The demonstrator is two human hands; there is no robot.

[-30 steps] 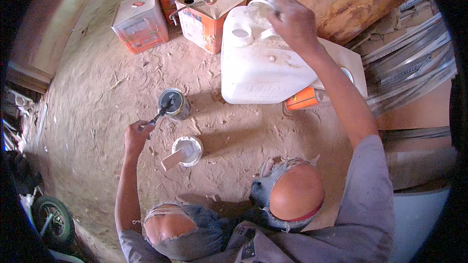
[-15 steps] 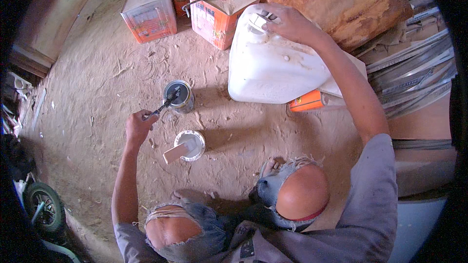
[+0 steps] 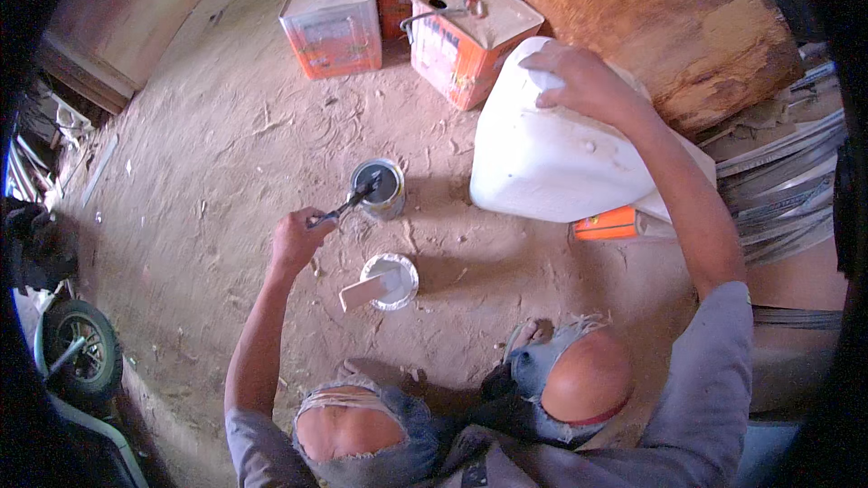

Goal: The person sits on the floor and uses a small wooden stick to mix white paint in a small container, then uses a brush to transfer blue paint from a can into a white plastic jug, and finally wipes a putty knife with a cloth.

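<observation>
My left hand is closed on a slim dark tool whose kind I cannot make out. Its paint-coated end reaches into an open round tin of dark grey paint. Nearer me stands a small white-rimmed tub with pale contents, a flat tan stick leaning in it. My right hand grips the top of a large white plastic jerrycan at its pale cap or neck, partly hidden under the fingers. The jerrycan stands on the dirt floor, right of the paint tin.
Several square orange-and-white cans stand at the back. A stained brown board leans behind the jerrycan. An orange tin lies beside it. Bundled grey strips fill the right side; a small wheel is at left.
My view has shifted, so everything sits further right in it. The fingers of my right hand now cover more of the jerrycan's cap area. The dark tool stays in the paint tin.
</observation>
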